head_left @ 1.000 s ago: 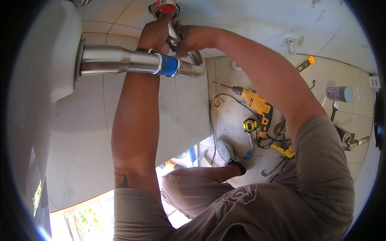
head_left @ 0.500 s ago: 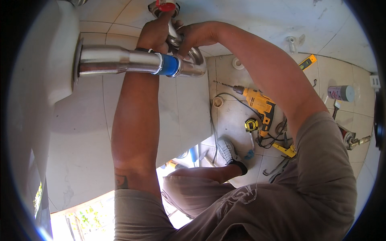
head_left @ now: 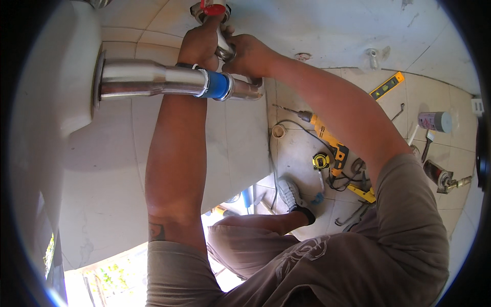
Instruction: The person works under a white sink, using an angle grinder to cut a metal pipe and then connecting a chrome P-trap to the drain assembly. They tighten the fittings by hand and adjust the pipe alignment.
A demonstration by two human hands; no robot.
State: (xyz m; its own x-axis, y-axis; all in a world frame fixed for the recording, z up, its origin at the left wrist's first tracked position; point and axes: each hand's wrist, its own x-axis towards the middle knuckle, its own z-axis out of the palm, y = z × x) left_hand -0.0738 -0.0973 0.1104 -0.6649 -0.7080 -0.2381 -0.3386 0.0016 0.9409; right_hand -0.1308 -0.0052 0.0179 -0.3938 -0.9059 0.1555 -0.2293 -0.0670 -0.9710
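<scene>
While both hands stay clamped at the pipe joint, little has shifted since a second ago.
Change: hands barely moved; the work looks to be mid-tightening.
Left hand (head_left: 200, 45): clenched on the chrome bend (head_left: 225, 50).
Right hand (head_left: 244, 55): gripping the same bend.
Drain pipe (head_left: 169, 84): runs from the white basin (head_left: 56, 77), blue-taped collar (head_left: 217, 85).
Room: wall close behind; drill (head_left: 327, 138) on floor, well apart.

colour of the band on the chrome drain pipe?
Blue: the band wraps the chrome pipe near its bend. Head view shows it.
</scene>
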